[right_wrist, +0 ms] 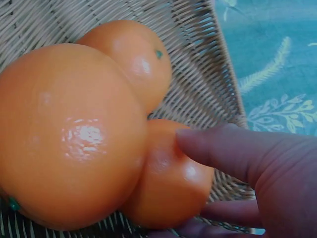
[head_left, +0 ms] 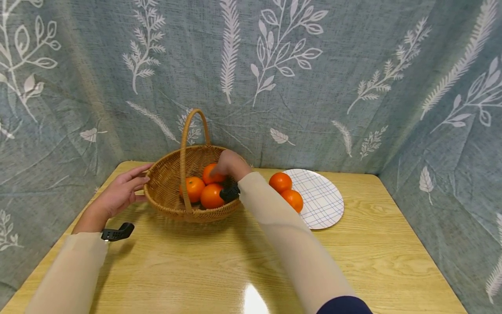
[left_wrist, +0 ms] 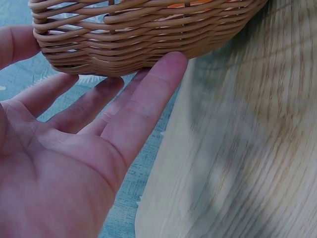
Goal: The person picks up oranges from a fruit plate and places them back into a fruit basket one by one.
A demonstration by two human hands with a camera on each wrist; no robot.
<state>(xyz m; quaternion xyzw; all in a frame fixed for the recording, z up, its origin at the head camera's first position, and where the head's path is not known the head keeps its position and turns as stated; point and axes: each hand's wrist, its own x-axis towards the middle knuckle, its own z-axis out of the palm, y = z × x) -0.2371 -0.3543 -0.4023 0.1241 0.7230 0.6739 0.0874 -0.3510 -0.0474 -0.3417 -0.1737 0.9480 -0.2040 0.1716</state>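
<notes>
A wicker basket [head_left: 172, 211] with a tall arched handle stands at the back of the table, several oranges inside. My right hand [head_left: 232, 165] reaches in over its right side and grips the rearmost orange [right_wrist: 166, 181]; the thumb lies on top and the fingers curl behind it. Beside that fruit are a front orange [head_left: 211, 196] and a left orange [head_left: 194, 188]. My left hand [head_left: 123, 192] touches the basket's left end with fingers extended. In the left wrist view, the left fingertips [left_wrist: 173, 62] rest against the woven wall.
Right of the basket lies a white plate [head_left: 321, 198] with a blue grid pattern. At its left edge are an upper orange [head_left: 280, 182] and a lower orange [head_left: 293, 200]. A grey-blue leaf-patterned curtain [head_left: 298, 122] encloses the wooden table [head_left: 188, 266] at the back and sides.
</notes>
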